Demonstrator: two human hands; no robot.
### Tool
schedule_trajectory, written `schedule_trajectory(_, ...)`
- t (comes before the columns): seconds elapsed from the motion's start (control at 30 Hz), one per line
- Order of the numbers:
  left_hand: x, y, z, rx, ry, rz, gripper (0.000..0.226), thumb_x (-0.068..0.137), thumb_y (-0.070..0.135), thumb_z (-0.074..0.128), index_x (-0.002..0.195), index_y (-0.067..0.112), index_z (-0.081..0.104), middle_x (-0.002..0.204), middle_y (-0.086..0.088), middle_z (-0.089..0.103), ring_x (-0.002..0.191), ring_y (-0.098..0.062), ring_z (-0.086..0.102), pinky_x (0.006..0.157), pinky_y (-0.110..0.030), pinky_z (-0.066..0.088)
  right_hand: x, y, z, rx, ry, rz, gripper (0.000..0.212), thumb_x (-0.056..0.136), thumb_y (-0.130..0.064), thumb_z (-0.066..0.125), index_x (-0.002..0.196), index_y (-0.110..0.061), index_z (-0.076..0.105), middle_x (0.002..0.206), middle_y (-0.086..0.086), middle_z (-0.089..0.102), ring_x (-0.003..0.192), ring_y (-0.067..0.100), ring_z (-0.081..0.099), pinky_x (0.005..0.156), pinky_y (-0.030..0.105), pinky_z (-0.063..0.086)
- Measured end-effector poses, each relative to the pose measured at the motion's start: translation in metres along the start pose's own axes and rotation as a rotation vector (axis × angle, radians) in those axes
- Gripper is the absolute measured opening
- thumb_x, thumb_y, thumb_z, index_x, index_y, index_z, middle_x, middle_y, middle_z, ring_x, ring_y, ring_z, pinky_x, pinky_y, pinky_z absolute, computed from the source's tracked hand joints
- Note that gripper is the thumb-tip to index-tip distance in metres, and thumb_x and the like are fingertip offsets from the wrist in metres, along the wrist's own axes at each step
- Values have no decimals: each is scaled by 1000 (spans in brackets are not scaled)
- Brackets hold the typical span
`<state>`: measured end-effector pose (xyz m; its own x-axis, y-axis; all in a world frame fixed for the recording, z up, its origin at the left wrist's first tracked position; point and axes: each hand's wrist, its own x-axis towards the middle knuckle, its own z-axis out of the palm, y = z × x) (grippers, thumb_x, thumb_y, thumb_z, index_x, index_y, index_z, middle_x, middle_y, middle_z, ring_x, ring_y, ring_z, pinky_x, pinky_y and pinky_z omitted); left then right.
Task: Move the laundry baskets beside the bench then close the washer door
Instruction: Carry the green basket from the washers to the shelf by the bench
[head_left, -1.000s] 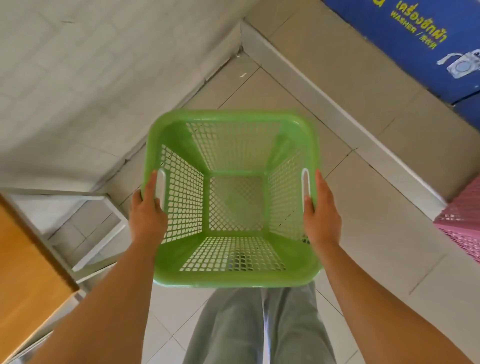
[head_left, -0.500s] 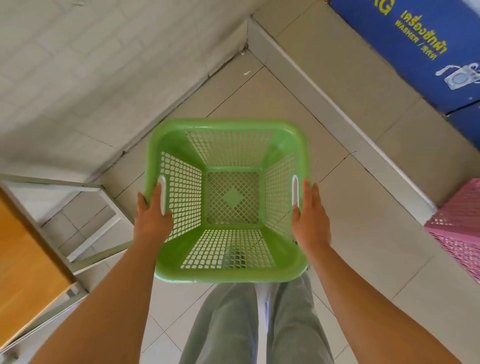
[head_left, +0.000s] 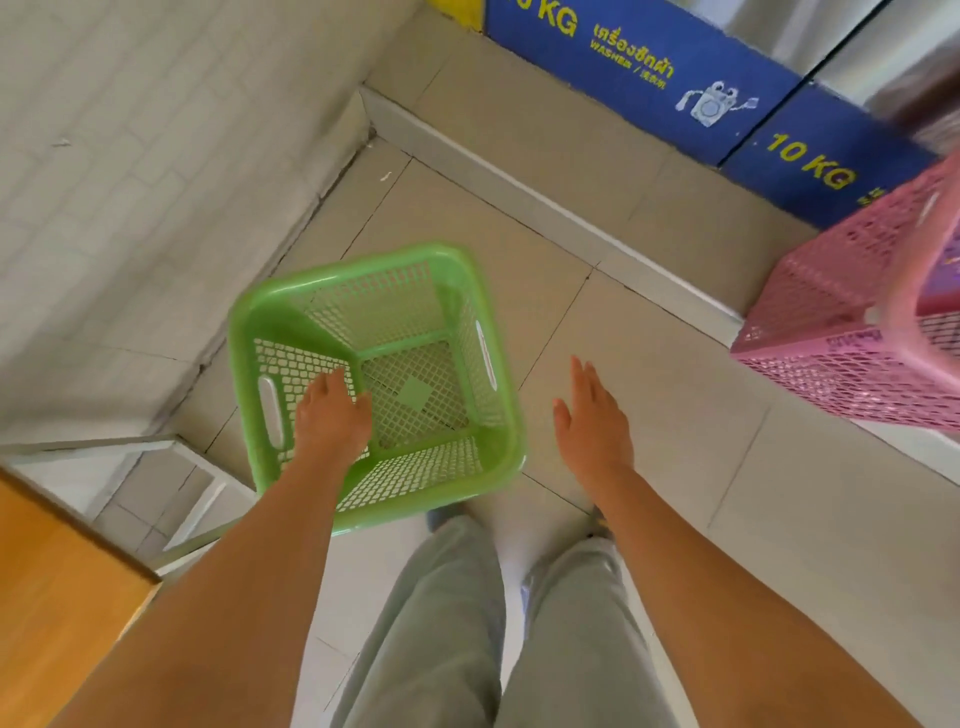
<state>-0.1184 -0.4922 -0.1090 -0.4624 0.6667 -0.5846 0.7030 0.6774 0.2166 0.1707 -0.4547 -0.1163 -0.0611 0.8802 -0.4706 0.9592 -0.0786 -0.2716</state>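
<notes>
A person's left hand (head_left: 332, 415), fingers loosely spread and gripping nothing, hangs over the open top of a green laundry basket (head_left: 462, 280), while the right hand (head_left: 592, 421) is held flat and empty above bare floor just to the basket's right. Both arms are bare; grey trouser legs (head_left: 452, 623) fill the bottom of the head view.

The green basket stands upright on the pale tiled floor (head_left: 649, 364), turned at an angle, with nothing inside; a solid diamond marks the middle of its mesh bottom, and slot handles show on two opposite walls. It stands close to the white brick-patterned wall (head_left: 104, 182) on its left and just beyond the white metal frame of a bench (head_left: 171, 441), whose orange wooden seat (head_left: 47, 597) fills the lower left corner.

Open tile lies between the green basket and a pink laundry basket (head_left: 857, 332) at the right edge, well apart from it. The pink basket rests against a raised tiled step (head_left: 545, 208) that runs diagonally across the floor.

Behind the step stand blue panels (head_left: 649, 78) lettered in yellow "KG" and "10 KG", with Thai script, the word "WASHER" and a small cartoon washing machine in white. Motion blur softens the frame's right edge.
</notes>
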Motion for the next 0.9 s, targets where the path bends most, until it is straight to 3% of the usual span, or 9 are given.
schedule_trajectory(0.2,-58,87,12,101,14,153,57,100,33,40,149,7,26,153,-18,32,140,-36,32,115,-50,28,-40,76,-48,102,63,82,58,101,-34,35,153,-18,15,160,9,19,141,29,32,110,42,31)
schedule_trajectory(0.43,-145,223,70,101,-40,348,47,98,21,46,140,-1,41,143,-25,44,131,-40,42,109,-45,33,-95,215,-110,169,150,218,56,101,-34,36,152,-16,22,157,9,28,140,28,33,112,42,31)
schedule_trajectory(0.67,-224,353,129,62,-67,546,52,99,26,44,146,6,34,149,-16,39,137,-33,37,111,-41,31,-139,336,-160,227,238,368,54,101,-35,37,150,-18,24,156,6,31,141,27,33,113,43,30)
schedule_trajectory(0.9,-236,446,156,84,-94,642,53,98,25,46,147,7,34,149,-16,39,137,-33,37,111,-43,33,-129,406,-197,316,322,510,56,100,-36,38,150,-15,23,155,7,33,141,28,32,114,46,30)
